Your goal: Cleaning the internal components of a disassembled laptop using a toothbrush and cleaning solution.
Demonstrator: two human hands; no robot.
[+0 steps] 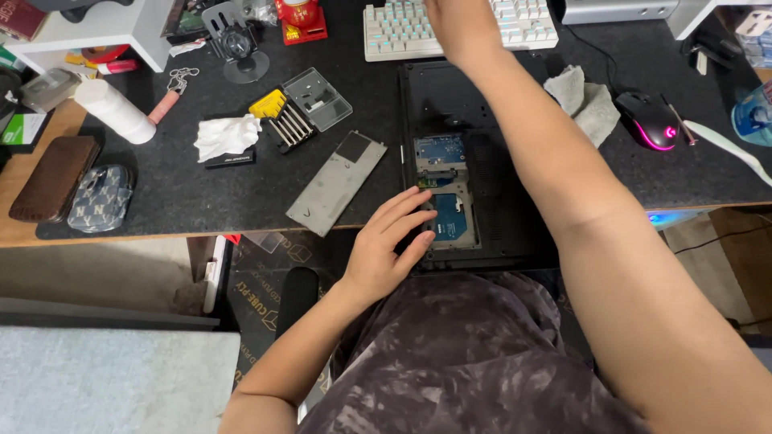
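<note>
- Left hand (388,245) lies flat, fingers spread and loose, on the near left part of the laptop (482,161), fingertips touching the blue board (450,217) in the open bay; it grips nothing
- Right hand (462,28) reaches far forward to the laptop's back edge, just before the keyboard (394,32); its fingers are cut off by the top of the frame, so I cannot tell whether it holds anything
- The laptop lies upside down on the dark mat (161,193), near the desk's front edge, its black underside up and a hatch open over blue circuit boards
- The grey cover (338,182) lies on the mat just left of the laptop, slanted
- Farther left: a screwdriver set (285,120) with its clear lid open, and a crumpled white tissue (227,135)
- Right of the laptop: a grey cloth (583,100) and a black mouse (650,120) glowing pink
- At the desk's left end: a white roll (112,110), a brown case (52,178) and a patterned pouch (100,198)
</note>
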